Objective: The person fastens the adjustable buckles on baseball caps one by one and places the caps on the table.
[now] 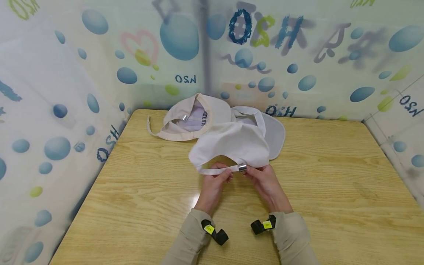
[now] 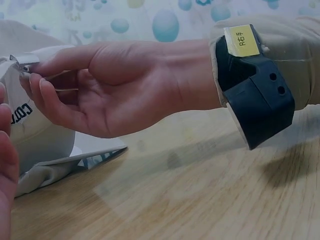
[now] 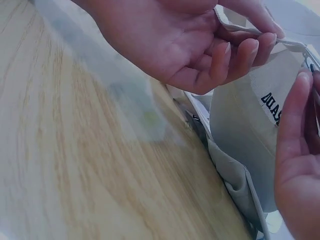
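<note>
A white baseball cap [image 1: 236,141] is held up off the table with its back opening toward me. My left hand [image 1: 212,187] pinches the cap's thin strap [image 1: 212,171] between thumb and fingers, left of the metal buckle [image 1: 242,168]. At the buckle, the thumb and fingers of my right hand [image 1: 269,184] pinch the strap's other side. In the left wrist view, the right hand [image 2: 125,85] has its fingertips on the buckle [image 2: 26,59]. The right wrist view shows dark lettering on the white cap [image 3: 245,115] and the left hand [image 3: 165,45] on the strap.
Behind the held cap, a beige cap [image 1: 218,106] lies on its side at the left, its loose strap end pointing left. A pale grey cap [image 1: 275,136] lies beside it, brim to the right. Patterned walls [image 1: 179,36] border the wooden table [image 1: 139,184].
</note>
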A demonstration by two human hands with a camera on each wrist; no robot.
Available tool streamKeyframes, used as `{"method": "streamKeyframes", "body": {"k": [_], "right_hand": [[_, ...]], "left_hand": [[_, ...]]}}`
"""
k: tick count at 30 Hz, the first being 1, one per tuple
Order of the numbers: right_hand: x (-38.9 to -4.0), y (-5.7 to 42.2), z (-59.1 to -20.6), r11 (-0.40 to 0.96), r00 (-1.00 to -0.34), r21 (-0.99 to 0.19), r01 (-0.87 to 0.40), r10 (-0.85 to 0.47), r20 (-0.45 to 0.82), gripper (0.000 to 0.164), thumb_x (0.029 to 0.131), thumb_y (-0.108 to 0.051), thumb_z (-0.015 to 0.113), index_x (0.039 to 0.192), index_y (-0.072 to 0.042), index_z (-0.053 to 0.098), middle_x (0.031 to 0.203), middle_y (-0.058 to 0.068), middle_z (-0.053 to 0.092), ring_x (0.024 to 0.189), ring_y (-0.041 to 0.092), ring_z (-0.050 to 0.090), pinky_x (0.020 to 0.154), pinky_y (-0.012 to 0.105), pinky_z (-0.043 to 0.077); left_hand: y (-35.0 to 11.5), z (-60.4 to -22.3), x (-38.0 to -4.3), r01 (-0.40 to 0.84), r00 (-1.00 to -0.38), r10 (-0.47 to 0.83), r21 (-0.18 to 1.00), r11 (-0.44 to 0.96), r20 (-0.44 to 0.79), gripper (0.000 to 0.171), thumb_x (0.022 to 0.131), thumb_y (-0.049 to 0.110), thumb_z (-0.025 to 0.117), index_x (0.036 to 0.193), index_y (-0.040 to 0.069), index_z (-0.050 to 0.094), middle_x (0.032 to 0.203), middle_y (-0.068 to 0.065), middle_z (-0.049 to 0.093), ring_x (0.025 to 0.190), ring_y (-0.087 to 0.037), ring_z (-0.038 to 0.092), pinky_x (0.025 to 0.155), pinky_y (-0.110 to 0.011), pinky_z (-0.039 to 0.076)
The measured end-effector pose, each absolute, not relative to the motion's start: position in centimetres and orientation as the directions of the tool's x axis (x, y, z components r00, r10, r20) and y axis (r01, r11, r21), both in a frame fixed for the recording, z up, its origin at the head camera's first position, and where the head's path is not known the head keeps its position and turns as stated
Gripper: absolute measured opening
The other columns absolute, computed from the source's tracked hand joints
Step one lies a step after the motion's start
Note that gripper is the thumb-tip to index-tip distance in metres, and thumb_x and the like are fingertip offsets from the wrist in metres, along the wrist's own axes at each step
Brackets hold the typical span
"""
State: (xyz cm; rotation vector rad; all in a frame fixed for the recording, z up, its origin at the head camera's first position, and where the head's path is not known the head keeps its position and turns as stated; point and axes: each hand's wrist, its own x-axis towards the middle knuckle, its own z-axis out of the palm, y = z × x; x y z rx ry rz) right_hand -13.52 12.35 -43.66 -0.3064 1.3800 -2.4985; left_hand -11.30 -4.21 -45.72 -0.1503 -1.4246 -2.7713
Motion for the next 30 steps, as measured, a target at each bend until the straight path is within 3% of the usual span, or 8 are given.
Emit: {"method": "streamKeyframes", "body": {"k": [13,20,26,30], "right_hand": [[-13.37,12.01,-43.44,-0.476,-0.958,-0.870,0.126,-0.286,0.017,0.019,0.085,0.005,0.055,0.100,-0.007,0.052,0.091,0.005,0.057,0.075,0.014,0.058,0.068,0.024,0.050],[-13.31,11.95,-43.46,-0.442,-0.966,-0.889,0.118,-0.258,0.000,0.022,0.085,0.008,0.053,0.101,-0.007,0.052,0.094,0.006,0.056,0.076,0.015,0.059,0.069,0.025,0.050],[-13.29,11.94,-43.37,-0.420,-0.956,-0.897,0.139,-0.293,-0.011,0.026,0.083,0.007,0.057,0.102,-0.009,0.051,0.094,0.004,0.055,0.078,0.014,0.057,0.071,0.026,0.050],[-13.30,11.93,-43.43,-0.411,-0.945,-0.900,0.144,-0.326,-0.002,0.027,0.084,0.009,0.054,0.103,-0.009,0.050,0.096,0.004,0.054,0.080,0.014,0.057,0.072,0.026,0.050]], "left_hand": [[-4.20,-45.77,-11.31,0.070,-0.995,0.017,0.830,-0.553,0.095,0.019,0.078,0.011,0.068,0.083,0.003,0.052,0.071,-0.003,0.060,0.066,-0.013,0.055,0.061,-0.024,0.045],[-4.07,-46.08,-11.35,0.113,-0.991,0.006,0.847,-0.519,0.136,0.029,0.077,0.017,0.070,0.085,-0.005,0.052,0.072,-0.004,0.061,0.066,-0.013,0.056,0.060,-0.023,0.045],[-4.00,-46.59,-11.48,0.145,-0.988,-0.018,0.876,-0.461,0.155,0.018,0.079,0.016,0.068,0.083,0.005,0.055,0.073,0.000,0.061,0.067,-0.010,0.057,0.060,-0.022,0.046],[-4.10,-46.21,-11.37,0.117,-0.992,-0.017,0.870,-0.479,0.125,0.022,0.077,0.016,0.070,0.082,0.003,0.054,0.073,-0.002,0.061,0.067,-0.012,0.057,0.061,-0.023,0.046]]}}
